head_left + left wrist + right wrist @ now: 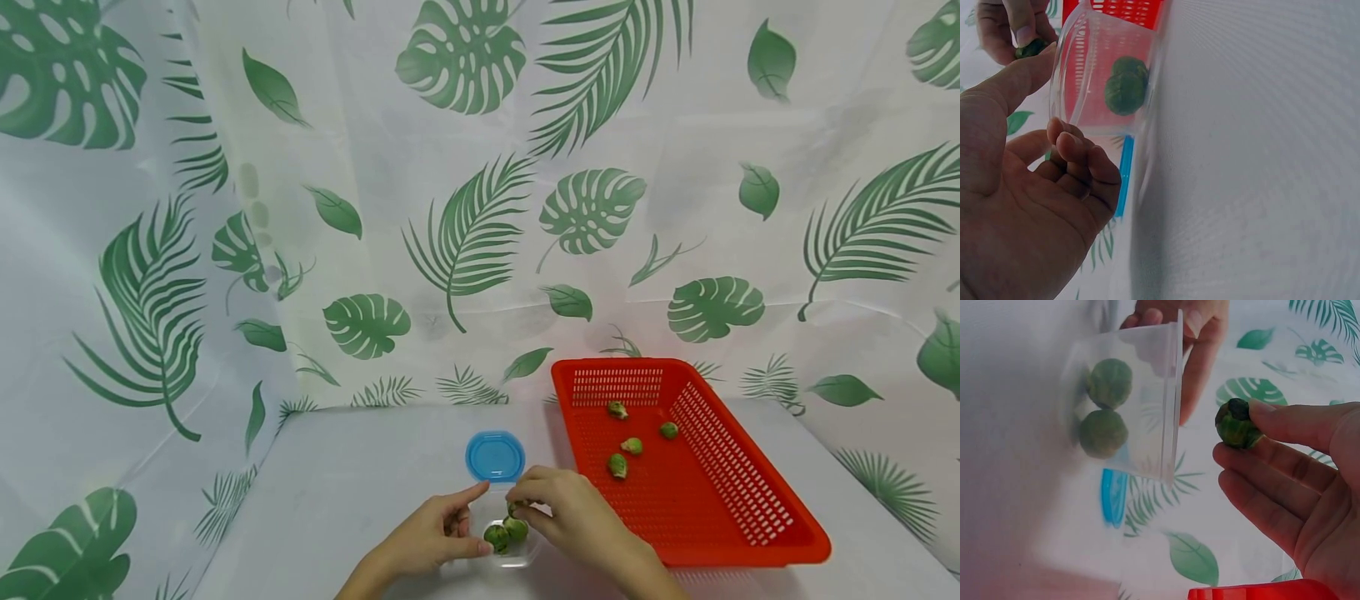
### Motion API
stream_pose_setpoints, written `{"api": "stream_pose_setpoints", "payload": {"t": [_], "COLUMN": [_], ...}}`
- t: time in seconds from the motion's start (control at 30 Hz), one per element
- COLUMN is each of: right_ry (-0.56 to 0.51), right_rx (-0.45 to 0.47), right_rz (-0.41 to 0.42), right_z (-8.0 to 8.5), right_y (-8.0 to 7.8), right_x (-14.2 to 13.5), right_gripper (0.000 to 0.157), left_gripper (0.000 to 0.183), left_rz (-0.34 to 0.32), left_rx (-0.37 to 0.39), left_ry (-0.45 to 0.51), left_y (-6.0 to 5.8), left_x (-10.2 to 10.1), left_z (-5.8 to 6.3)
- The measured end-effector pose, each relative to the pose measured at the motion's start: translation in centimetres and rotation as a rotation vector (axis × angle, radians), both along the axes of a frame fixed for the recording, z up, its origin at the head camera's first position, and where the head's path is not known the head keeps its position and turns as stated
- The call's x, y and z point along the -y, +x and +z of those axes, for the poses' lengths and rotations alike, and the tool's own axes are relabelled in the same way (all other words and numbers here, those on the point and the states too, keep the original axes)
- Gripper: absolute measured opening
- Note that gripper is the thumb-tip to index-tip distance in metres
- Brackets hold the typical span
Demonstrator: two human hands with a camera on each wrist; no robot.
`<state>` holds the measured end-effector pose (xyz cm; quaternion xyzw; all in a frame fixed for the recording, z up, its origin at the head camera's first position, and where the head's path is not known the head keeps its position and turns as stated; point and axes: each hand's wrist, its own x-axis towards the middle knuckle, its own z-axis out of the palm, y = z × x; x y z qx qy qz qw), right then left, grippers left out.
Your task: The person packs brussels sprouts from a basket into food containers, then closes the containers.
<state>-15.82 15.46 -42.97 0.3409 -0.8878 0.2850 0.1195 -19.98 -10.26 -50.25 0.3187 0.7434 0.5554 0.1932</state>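
A Brussels sprout (1234, 425) is pinched between the thumb and fingers of my right hand (573, 512), above the rim of a clear plastic container (1150, 419). Two more sprouts (1109, 384) lie together at the container's bottom. My left hand (431, 533) is at the container's left side, thumb and forefinger spread along its rim. Its other fingers are loosely bent beside the wall, as the left wrist view shows, and hold nothing.
A blue lid (495, 457) lies flat just beyond the container. To the right stands a large red plastic basket (690, 533) with several sprouts (632, 446) scattered inside. Leaf-printed sheeting (420, 217) hangs behind and left of the white table (330, 467).
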Motion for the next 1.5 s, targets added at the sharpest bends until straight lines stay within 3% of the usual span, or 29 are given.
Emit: {"api": "stream_pose_setpoints", "payload": {"t": [0.37, 0.53, 1.07, 1.5], "right_ry": [0.1, 0.153, 0.237, 0.249], "right_rx": [0.079, 0.074, 0.163, 0.04], "right_rz": [-0.027, -0.039, -0.011, 0.032], "right_z": [-0.2, -0.6, -1.2, -1.9], "right_y": [0.0, -0.2, -0.1, -0.6], "right_x": [0.6, 0.8, 1.5, 1.6], "right_gripper": [0.013, 0.013, 0.017, 0.019], "left_gripper": [0.08, 0.08, 0.079, 0.079], "left_rz": [0.0, -0.002, 0.009, 0.017], "left_rx": [0.003, 0.005, 0.024, 0.027], "left_ry": [-0.005, -0.002, 0.006, -0.005], "left_y": [0.0, 0.0, 0.2, 0.1], "left_x": [0.1, 0.1, 0.1, 0.0], "left_z": [-0.2, -0.3, 0.2, 0.1]}}
